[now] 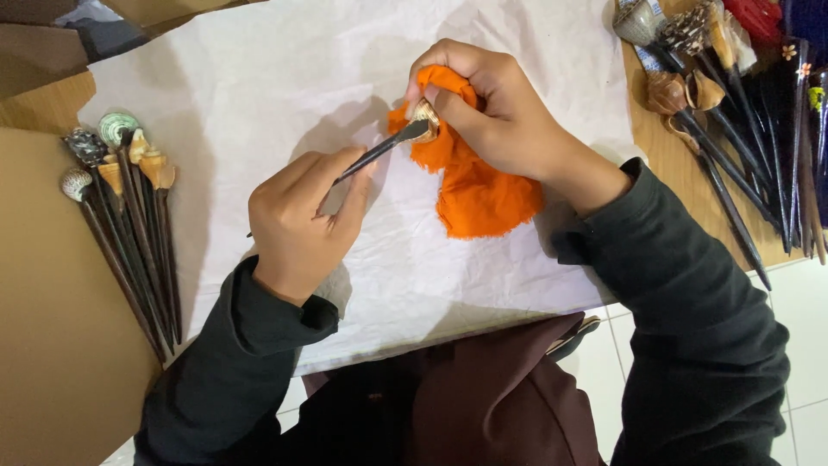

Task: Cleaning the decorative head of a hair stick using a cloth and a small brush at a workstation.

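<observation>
My left hand (302, 220) grips a thin dark hair stick (379, 154) by its shaft, holding it slanted above the white paper sheet (259, 78). The stick's far end carries a small tan shell (423, 112). My right hand (492, 108) pinches an orange cloth (479, 194) around that shell end, with the rest of the cloth hanging down onto the paper. Both arms wear dark sleeves.
A bundle of dark sticks topped with shells (129, 224) lies at the paper's left edge beside brown cardboard (52, 345). Another pile of shell-topped sticks (733, 121) lies on a wooden board at the upper right. White floor tiles (802, 311) show at the lower right.
</observation>
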